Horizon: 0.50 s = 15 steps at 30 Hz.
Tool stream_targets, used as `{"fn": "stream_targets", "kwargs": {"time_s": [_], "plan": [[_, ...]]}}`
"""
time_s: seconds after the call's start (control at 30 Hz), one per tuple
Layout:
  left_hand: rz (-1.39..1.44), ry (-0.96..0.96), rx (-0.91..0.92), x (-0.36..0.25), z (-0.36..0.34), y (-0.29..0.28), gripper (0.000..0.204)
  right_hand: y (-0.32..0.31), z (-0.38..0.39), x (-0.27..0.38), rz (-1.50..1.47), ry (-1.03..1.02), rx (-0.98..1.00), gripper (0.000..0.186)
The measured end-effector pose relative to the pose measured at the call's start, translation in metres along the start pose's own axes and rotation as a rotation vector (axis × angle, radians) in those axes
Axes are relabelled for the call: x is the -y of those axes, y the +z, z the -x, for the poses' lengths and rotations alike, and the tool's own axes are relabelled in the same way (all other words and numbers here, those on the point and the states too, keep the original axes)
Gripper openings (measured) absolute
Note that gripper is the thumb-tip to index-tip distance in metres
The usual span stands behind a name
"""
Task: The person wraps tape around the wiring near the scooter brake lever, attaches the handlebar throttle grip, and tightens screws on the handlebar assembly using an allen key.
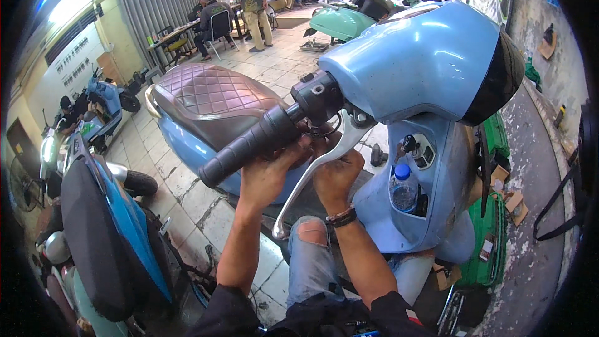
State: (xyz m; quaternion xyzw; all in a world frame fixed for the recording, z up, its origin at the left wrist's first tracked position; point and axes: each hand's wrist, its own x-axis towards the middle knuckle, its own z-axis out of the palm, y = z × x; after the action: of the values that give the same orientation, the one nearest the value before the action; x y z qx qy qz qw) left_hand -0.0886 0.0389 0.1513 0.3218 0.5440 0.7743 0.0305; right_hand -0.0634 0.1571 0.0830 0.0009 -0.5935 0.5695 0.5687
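A blue scooter's handlebar crosses in front of me, with a black rubber grip [253, 145] and a black switch housing [318, 95]. Just under the grip, my left hand [274, 171] is closed, its fingertips partly hidden by the grip. Beside it, behind the silver brake lever [331, 153], my right hand [339, 175] is closed with its fingers curled upward. Both sets of fingertips meet near thin dark wires [326, 130] below the housing. What exactly they pinch is too small and shaded to make out.
A clear bottle with a blue cap [402, 187] stands in the scooter's front pocket, below a key [407, 143]. The quilted brown seat [212, 90] lies beyond the grip. Another scooter [103, 237] is close on the left. A green toolbox [486, 237] sits at right. People gather farther back.
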Motion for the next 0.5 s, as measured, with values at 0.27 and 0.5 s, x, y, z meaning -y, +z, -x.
{"fn": "stream_targets", "kwargs": {"time_s": [0.27, 0.5], "plan": [[0.033, 0.043, -0.076, 0.008, 0.002, 0.009, 0.036, -0.004, -0.004, -0.001, -0.009, 0.07, 0.034, 0.035], [0.139, 0.093, -0.124, 0.023, 0.0, 0.014, 0.044, -0.004, -0.014, 0.017, -0.022, 0.04, -0.049, 0.031]]}}
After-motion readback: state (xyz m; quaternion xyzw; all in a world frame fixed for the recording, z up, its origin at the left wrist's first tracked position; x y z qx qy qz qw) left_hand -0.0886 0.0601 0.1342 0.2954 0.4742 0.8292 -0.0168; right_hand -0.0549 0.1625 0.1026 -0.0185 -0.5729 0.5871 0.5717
